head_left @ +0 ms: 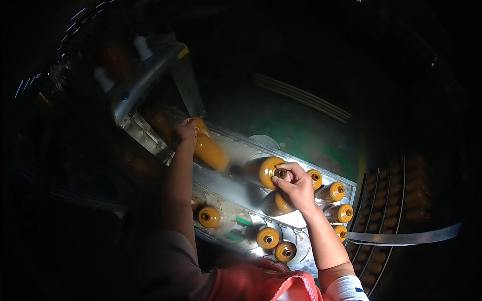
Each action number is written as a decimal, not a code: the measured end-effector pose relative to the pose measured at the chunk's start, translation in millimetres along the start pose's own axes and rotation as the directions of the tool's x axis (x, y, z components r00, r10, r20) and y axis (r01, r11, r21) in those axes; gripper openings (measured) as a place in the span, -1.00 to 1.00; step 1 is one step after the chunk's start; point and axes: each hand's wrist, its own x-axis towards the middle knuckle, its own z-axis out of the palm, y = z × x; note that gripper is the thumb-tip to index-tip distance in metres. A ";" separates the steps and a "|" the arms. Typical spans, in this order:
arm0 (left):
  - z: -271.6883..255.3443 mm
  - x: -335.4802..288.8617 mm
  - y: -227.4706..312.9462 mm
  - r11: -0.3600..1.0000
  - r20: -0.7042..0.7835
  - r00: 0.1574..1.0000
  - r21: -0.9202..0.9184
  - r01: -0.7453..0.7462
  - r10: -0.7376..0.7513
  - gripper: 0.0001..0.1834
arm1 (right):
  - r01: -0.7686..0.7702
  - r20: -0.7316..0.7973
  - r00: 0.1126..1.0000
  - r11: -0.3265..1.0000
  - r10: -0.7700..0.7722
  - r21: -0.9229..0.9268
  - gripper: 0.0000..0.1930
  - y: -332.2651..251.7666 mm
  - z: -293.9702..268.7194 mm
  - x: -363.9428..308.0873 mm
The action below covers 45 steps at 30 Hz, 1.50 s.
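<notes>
My right hand [296, 186] is closed around the neck of an amber bottle [268, 172], thumb and fingers at its open mouth. Just below it, an amber rounded shape [276, 203] shows on the shiny metal; whether it is a reflection or another bottle I cannot tell. Farther left, my left hand [187, 130] is closed at the upper end of a tilted amber bottle [210, 151], slightly blurred. Its fingertips are partly hidden. Both bottles are over a metal conveyor table [213, 181].
Several amber bottles stand at the table's right end, one of them here [337, 191]. Nearer me are a single bottle [209, 216] and a pair [268, 238]. A metal frame [145, 80] arches over the left end. A curved metal strip [406, 237] juts right, beside dark racks [379, 200].
</notes>
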 end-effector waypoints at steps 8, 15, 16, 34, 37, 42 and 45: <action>-9.2 15.4 -8.4 0.999 -0.008 1.000 0.038 0.002 -0.002 -0.54 | -0.012 0.224 0.971 0.958 0.079 -0.287 -0.69 108.6 120.1 162.5; -1.7 31.5 -4.6 0.957 0.033 0.957 0.027 -0.289 0.288 -0.54 | 0.050 0.171 0.985 0.956 0.000 -0.290 -0.58 105.1 143.4 186.4; -1.2 37.0 -8.3 0.952 0.048 0.953 0.051 -0.302 0.300 -0.55 | 0.075 0.138 0.990 0.962 -0.039 -0.263 -0.57 104.3 143.8 187.6; -82.4 -166.3 -20.6 0.894 0.541 0.823 0.263 -0.363 0.175 -0.36 | 0.176 -0.371 0.915 0.984 -0.159 0.014 -0.75 96.1 -80.1 -126.8; -41.7 -98.4 -32.4 0.890 0.444 0.876 0.299 -0.344 0.190 -0.26 | 0.147 -0.476 0.864 0.986 -0.164 -0.074 -0.78 99.5 -100.9 -179.2; -11.1 -21.9 -44.8 0.837 0.426 0.891 0.421 -0.350 0.158 -0.48 | -0.029 -0.661 0.750 0.996 -0.035 -0.087 -0.80 109.6 -117.0 -264.2; -20.9 -2.8 -51.5 0.814 0.469 0.851 0.382 -0.438 0.237 -0.66 | -0.019 -0.727 0.687 1.000 -0.004 -0.024 -0.80 114.8 -120.2 -300.6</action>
